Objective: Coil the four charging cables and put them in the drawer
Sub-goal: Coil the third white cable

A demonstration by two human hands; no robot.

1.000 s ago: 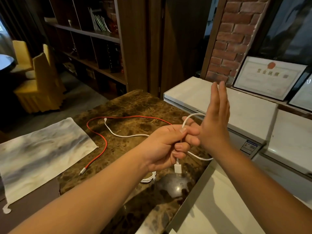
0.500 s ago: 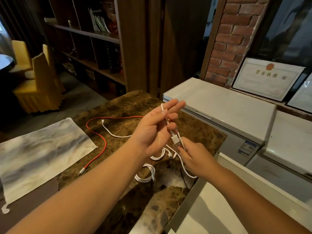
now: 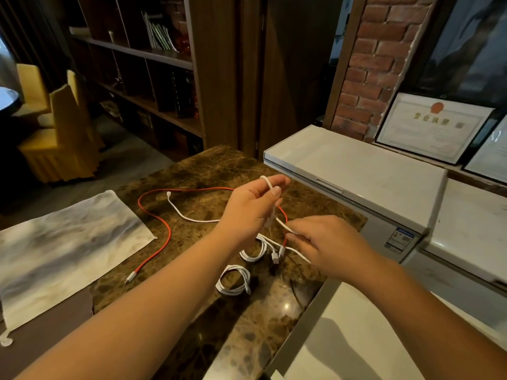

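Above the brown marble counter (image 3: 208, 171), my left hand (image 3: 251, 212) pinches a loop of a white charging cable (image 3: 265, 180) between thumb and fingers. My right hand (image 3: 326, 244) grips the same cable lower down, its strand running out past the hand. A coiled white cable (image 3: 233, 281) lies on the counter near me. Another white coil (image 3: 253, 253) with plugs rests under my hands. A red cable (image 3: 164, 229) lies uncoiled in a wide curve, and a loose white cable (image 3: 186, 215) trails inside it. No drawer is clearly visible.
A grey-white cloth (image 3: 63, 250) covers the counter's left part. White chest freezers (image 3: 356, 171) stand to the right, framed certificates (image 3: 430, 127) behind them against a brick wall. Wooden shelving (image 3: 142, 78) and yellow-covered chairs (image 3: 57, 133) are beyond the counter.
My right hand dropped from upright beside my left hand and took the cable strand below it. My left hand rose with the loop at its fingertips.
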